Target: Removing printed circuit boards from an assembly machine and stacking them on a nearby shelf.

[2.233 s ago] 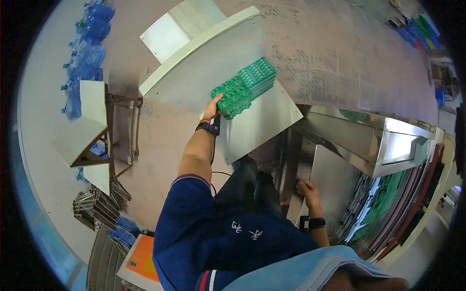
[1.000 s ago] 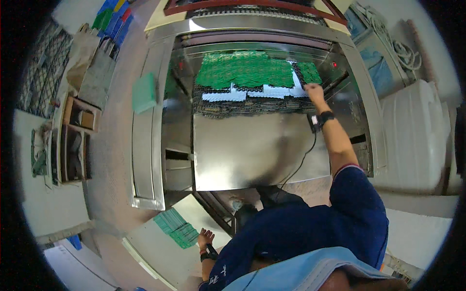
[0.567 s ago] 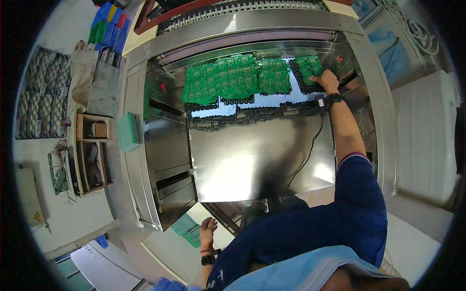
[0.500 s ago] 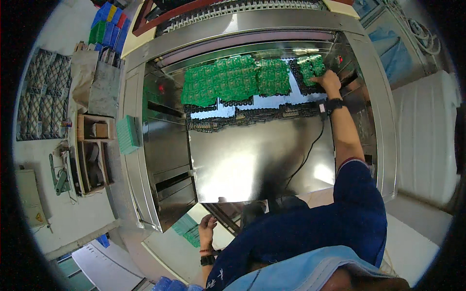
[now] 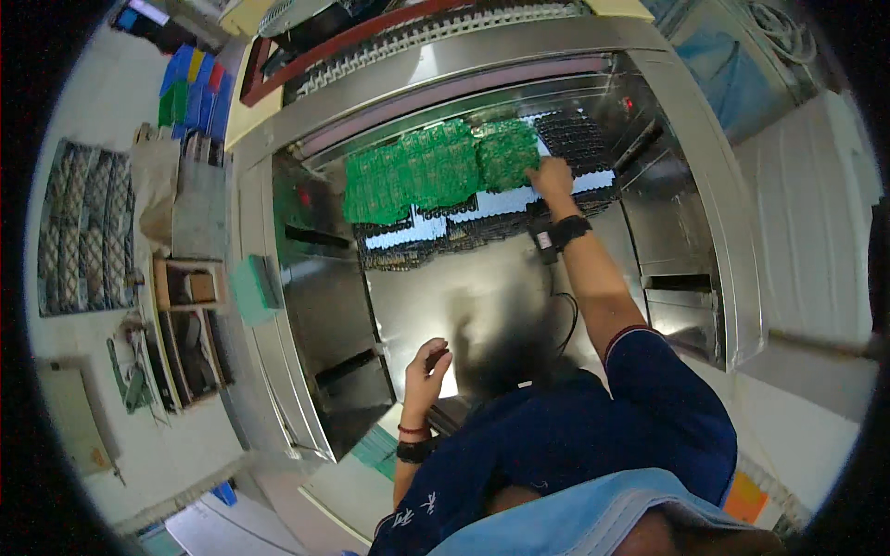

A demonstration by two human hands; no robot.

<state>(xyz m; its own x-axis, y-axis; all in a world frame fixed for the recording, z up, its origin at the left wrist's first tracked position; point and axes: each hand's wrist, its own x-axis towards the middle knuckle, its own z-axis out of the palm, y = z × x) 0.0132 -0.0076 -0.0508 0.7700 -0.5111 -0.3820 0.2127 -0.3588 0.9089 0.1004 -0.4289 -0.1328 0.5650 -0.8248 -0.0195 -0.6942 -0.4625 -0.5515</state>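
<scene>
My right hand (image 5: 553, 176) reaches to the far side of a metal bay, its fingers closed on the right edge of a green circuit board panel (image 5: 508, 156). Left of it lies a larger spread of green circuit board panels (image 5: 413, 171), overlapping one another. Dark, toothed-edged pieces (image 5: 575, 144) lie to the right of my hand. More dark pieces (image 5: 464, 233) form a row along the near side of the pale blue-white strip (image 5: 508, 201). My left hand (image 5: 428, 371) hovers over the near edge of the metal plate, fingers curled and apart, nothing visible in it.
A shiny metal plate (image 5: 413, 315) fills the near part of the bay, between metal side walls (image 5: 334, 306). A cable (image 5: 572, 320) hangs below my right wrist. On the left frame sits a green block (image 5: 252, 289). Beyond the bay runs a pinkish roller (image 5: 445, 104).
My right hand has moved left with the green panel, from the right-hand dark pieces to beside the other green panels. My left hand has risen over the plate's near edge. The view has tilted.
</scene>
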